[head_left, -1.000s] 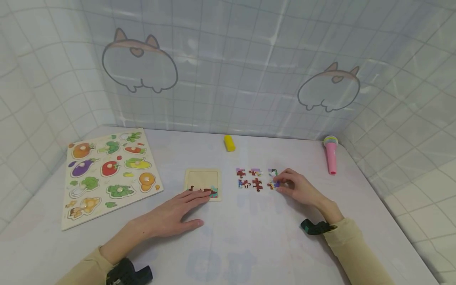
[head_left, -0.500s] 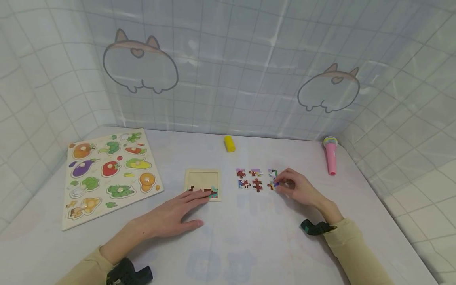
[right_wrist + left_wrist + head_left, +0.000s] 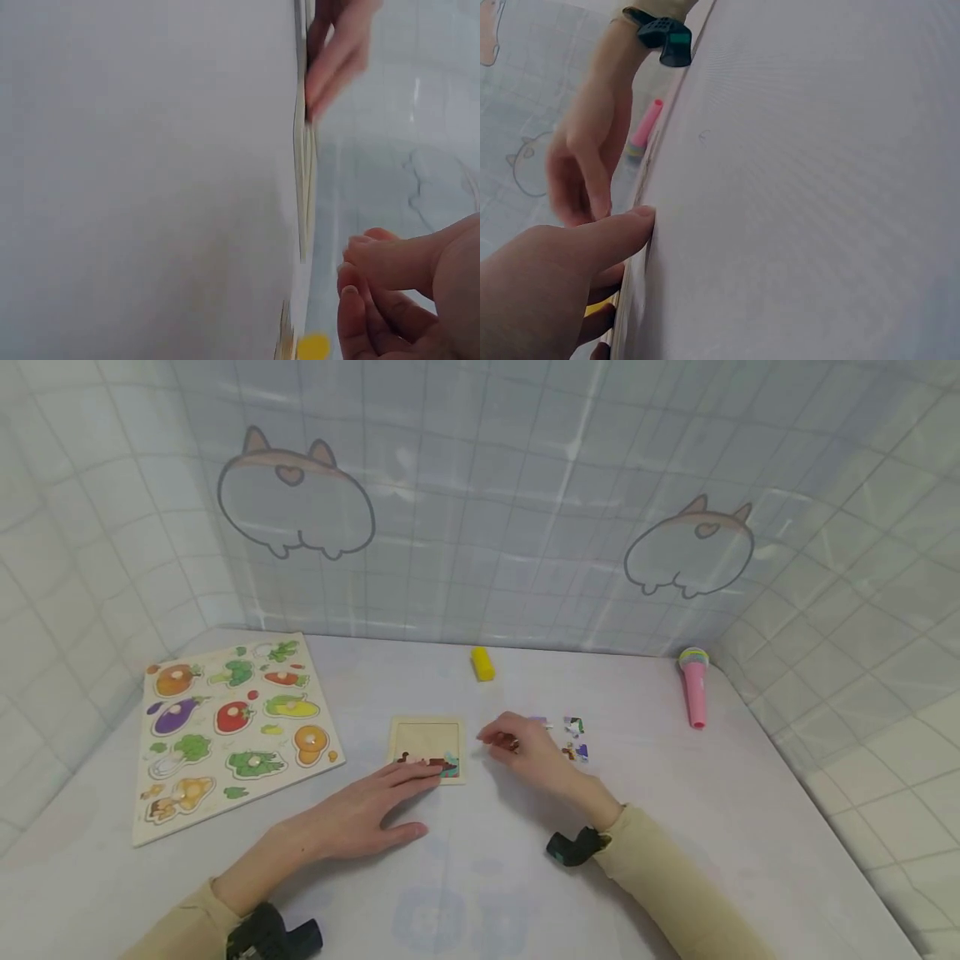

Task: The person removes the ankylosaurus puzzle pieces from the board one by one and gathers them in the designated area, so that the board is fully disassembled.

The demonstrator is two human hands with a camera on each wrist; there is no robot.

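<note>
My left hand (image 3: 360, 814) rests with straight fingers on the lower edge of a small wooden puzzle board (image 3: 426, 731). A strip of coloured puzzle pieces (image 3: 451, 766) lies in the board's bottom, partly under those fingers. My right hand (image 3: 536, 760) is above the table just right of the board, its fingers loosely bent. In the right wrist view the right hand (image 3: 397, 285) has thumb and fingertips close together, and no piece shows between them. Loose puzzle pieces (image 3: 574, 725) lie to its right, including a yellow-and-purple puzzle piece (image 3: 576, 752); the hand hides others.
A large vegetable peg puzzle (image 3: 240, 735) lies at the left. Behind the small board is a yellow block (image 3: 483, 664). A pink toy microphone (image 3: 696, 689) lies at the back right, near the tiled-pattern wall (image 3: 465, 527).
My right hand has moved left from the yellow-and-purple puzzle piece, which stays on the table, to near the small board. My left hand has stayed put.
</note>
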